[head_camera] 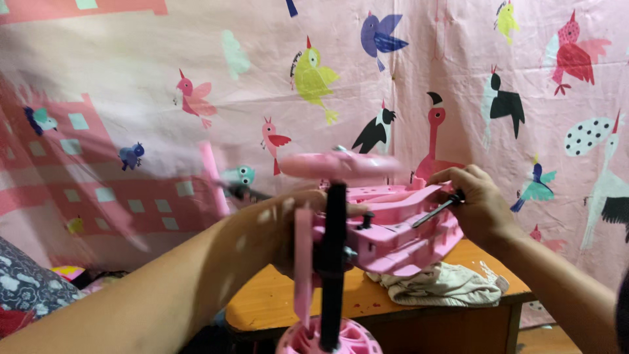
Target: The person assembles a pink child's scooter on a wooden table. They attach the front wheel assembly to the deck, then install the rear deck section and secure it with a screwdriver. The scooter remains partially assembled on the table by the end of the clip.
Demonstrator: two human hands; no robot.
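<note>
Left hand [298, 226]: wrapped around the near end of the pink plastic body [393, 226], fingers closed on it, holding it up off the table; blurred, so the exact finger placement cannot be told.
Right hand [475, 203]: closed around the black handle of a screwdriver [438, 211], shaft angled down and to the left, tip at the top face of the pink body.
Pink plastic body: a moulded toy-vehicle shell with ribs and recesses, held tilted above the orange table [275, 298], just over the cloth.
Black post [333, 262]: upright in front of the body, running down to a pink wheel [327, 339] at the bottom edge of the view; looks already joined to the shell.
Pink top piece [341, 164]: blurred flat part sitting across the top of the post; shape unclear.
Black knob [367, 219]: small fastener or peg standing on the upper face, left of the screwdriver tip.
Cloth [442, 285]: crumpled beige rag lying on the table under the right end of the body.
Backdrop [458, 78]: pink sheet printed with coloured birds, hung behind the table.
Progress, as a judgement: main parts appear put together; fastening at the top face under way; whether any screws are seated cannot be told.
</note>
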